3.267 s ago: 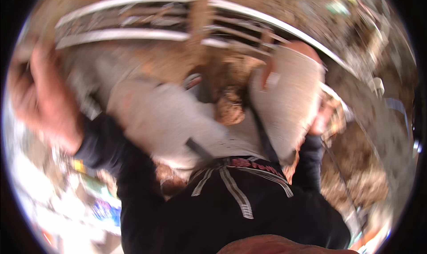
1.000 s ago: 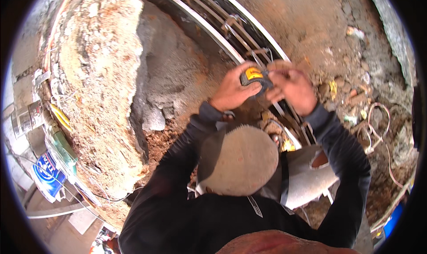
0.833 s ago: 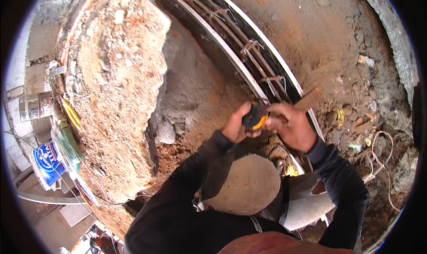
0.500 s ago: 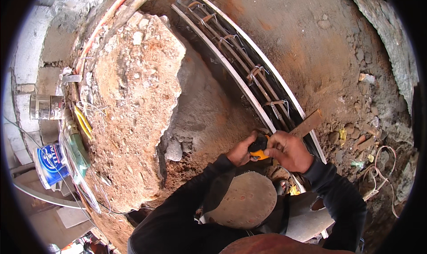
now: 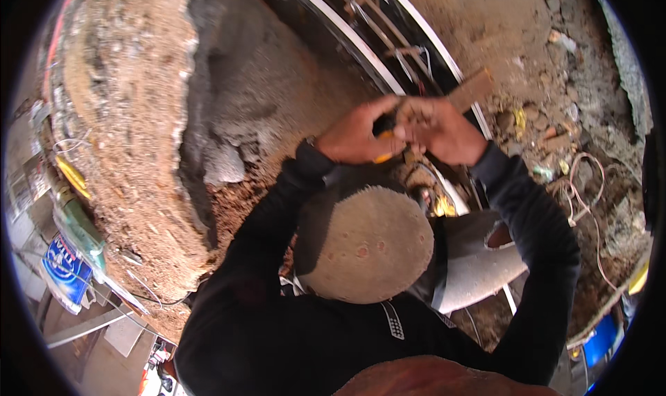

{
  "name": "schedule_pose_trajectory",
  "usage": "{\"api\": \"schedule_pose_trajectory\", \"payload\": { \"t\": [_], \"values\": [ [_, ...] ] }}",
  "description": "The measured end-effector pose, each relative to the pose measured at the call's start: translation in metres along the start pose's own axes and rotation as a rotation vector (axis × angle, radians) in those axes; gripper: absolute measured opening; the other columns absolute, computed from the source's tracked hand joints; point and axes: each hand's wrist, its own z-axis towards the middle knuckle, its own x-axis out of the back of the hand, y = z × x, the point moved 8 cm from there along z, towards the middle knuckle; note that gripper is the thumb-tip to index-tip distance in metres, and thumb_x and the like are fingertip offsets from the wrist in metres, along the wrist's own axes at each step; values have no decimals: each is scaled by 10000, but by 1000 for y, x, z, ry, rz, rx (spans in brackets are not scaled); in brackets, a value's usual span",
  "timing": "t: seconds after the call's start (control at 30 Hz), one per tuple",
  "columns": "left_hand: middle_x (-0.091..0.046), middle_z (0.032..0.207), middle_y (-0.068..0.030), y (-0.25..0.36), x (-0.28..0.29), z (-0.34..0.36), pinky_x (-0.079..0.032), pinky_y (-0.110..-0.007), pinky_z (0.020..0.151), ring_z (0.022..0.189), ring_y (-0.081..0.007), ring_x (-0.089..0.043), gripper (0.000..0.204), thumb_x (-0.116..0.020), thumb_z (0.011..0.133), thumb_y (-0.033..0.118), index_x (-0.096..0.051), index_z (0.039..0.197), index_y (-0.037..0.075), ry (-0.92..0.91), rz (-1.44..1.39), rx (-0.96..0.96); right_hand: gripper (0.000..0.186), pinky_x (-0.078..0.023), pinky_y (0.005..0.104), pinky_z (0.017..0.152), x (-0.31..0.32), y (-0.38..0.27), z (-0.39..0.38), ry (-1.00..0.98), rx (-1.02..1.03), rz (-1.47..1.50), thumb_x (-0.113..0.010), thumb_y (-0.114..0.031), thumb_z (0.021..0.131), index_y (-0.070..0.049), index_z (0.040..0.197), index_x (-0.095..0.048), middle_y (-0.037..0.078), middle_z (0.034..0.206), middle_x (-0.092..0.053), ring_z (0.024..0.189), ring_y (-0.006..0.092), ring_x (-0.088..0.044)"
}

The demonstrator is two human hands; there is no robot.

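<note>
My left hand (image 5: 350, 136) is closed around a yellow-and-black tape measure (image 5: 383, 125), which is partly hidden by my fingers. My right hand (image 5: 444, 132) is against it from the right, with curled fingers on it; the fingertips are slightly blurred. Just beyond both hands lies a long channel with white edges (image 5: 357, 45), holding rusty rebar (image 5: 378, 24) tied with wire. A short wooden board (image 5: 472, 90) rests across its edge beside my right hand. My beige knee (image 5: 364, 247) is below my hands.
A broken concrete slab (image 5: 125, 139) runs along the left, with a green object (image 5: 76, 219) and a blue printed bag (image 5: 66, 271) outside it. Rubble (image 5: 551, 136) and a tangled thin cable (image 5: 590, 208) lie at the right. A rough concrete edge (image 5: 628, 63) bounds the far right.
My hands, far apart in the blurred earliest view, came together on the tape measure. Since half a second ago they sit higher in the picture, and the surroundings have shifted with the camera.
</note>
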Motion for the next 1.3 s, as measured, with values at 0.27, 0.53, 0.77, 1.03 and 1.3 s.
{"api": "schedule_pose_trajectory", "payload": {
  "t": [0.27,0.53,0.77,1.03,1.3],
  "values": [
    [-676,999,-181,-89,13,-20,-499,-382,807,902,-254,-655,419,-512,973,329,-604,1218,1,-21,250,502,219,-413,197,480,64,-6,24,-88,-91,245,-687,-313,948,-107,955,-614,-52,725,-521,560,63,-486],
    [-683,857,-169,-103,34,-54,-497,-391,751,801,-292,-661,344,-528,927,304,-731,957,28,-209,246,671,219,-419,181,534,171,-5,30,305,55,-610,-729,-333,928,-123,974,-689,-79,718,-567,618,21,-484],
    [-699,812,-174,-105,32,-54,-523,-376,747,760,-271,-679,319,-536,908,219,-727,872,-34,-244,60,540,200,-509,252,739,150,-7,35,392,403,-599,-749,-247,918,-84,1033,-726,-35,814,-635,773,60,-586],
    [-639,750,-107,-108,34,-51,-472,-355,648,676,-175,-594,291,-536,900,216,-681,827,-25,-208,158,624,106,-396,229,492,138,-6,38,395,322,-648,-732,-106,903,-27,852,-682,-4,718,-589,558,48,-504],
    [-704,879,-204,-98,27,-39,-547,-373,796,838,-320,-697,249,-589,866,156,-722,909,-50,-350,360,614,89,-450,367,774,117,-32,29,225,458,-1041,-690,-126,907,-38,901,-676,78,782,-614,842,250,-566]
  ]
}}
